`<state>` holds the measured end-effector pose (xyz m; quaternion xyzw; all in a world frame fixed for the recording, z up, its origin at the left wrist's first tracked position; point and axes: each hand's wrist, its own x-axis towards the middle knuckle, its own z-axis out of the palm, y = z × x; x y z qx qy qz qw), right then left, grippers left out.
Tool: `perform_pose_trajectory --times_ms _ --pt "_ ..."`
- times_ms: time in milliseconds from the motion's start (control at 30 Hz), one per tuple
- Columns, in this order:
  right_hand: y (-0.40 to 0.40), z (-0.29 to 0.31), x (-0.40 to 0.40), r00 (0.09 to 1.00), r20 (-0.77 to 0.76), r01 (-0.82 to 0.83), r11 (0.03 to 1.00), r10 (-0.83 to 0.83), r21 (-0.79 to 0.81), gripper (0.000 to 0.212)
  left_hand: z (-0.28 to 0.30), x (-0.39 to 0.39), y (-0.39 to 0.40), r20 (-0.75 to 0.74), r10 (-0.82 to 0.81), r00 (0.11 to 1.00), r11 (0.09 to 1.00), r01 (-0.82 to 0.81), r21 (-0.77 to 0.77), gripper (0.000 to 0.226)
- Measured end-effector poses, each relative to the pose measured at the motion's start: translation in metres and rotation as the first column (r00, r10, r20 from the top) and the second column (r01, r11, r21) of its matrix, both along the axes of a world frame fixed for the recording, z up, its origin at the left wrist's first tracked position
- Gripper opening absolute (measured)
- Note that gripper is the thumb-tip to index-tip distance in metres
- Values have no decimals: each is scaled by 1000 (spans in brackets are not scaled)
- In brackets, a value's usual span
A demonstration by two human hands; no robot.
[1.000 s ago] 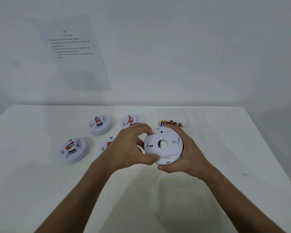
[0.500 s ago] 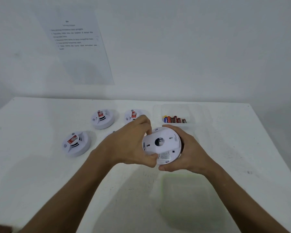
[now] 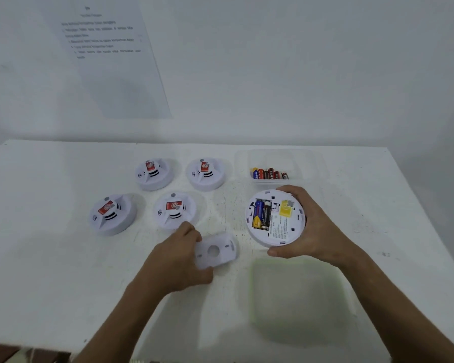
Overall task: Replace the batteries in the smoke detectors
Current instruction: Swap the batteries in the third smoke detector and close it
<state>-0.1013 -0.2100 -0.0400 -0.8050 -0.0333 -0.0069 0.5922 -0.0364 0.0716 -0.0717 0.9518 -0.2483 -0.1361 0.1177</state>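
Head view: the right hand (image 3: 317,226) grips the round white plastic smoke detector (image 3: 275,217) near the white worktop's (image 3: 50,271) right edge, its two batteries (image 3: 261,214) exposed. The left hand (image 3: 177,260) pinches the white plastic back cover (image 3: 216,249) (detached) beside it. Four other white detectors (image 3: 152,174) sit toward the rear edge.

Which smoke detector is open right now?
On the white table, just in front of the clear battery tub, the right hand holds one detector. Unlike the four left of it, it faces backside-up, batteries exposed.
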Motion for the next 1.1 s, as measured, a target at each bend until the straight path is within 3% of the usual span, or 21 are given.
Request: perform_pose_trajectory --times_ms 100,233,300,533,867,1100 --pt "4 -1 -1 1000 -9 -20 1000 20 -23 99 6 0 -3 -19 -29 999 999 28 -21 65" --pt "11 0 2 999 12 -48 998 49 -35 99 52 -1 -24 -4 -53 999 911 47 -410 53" --pt "13 0 2 997 33 -66 997 67 -37 100 73 -1 -39 -2 -117 993 860 101 -500 46" --pt "17 0 3 995 62 -77 994 82 -76 95 93 8 -67 13 -270 963 934 265 -239 43" --pt "11 -7 3 995 78 -51 993 59 -103 93 94 11 -82 45 -391 919 920 392 3 34" --pt "3 -4 0 997 76 -14 997 19 -70 93 84 6 -81 194 -424 885 893 444 -77 57"
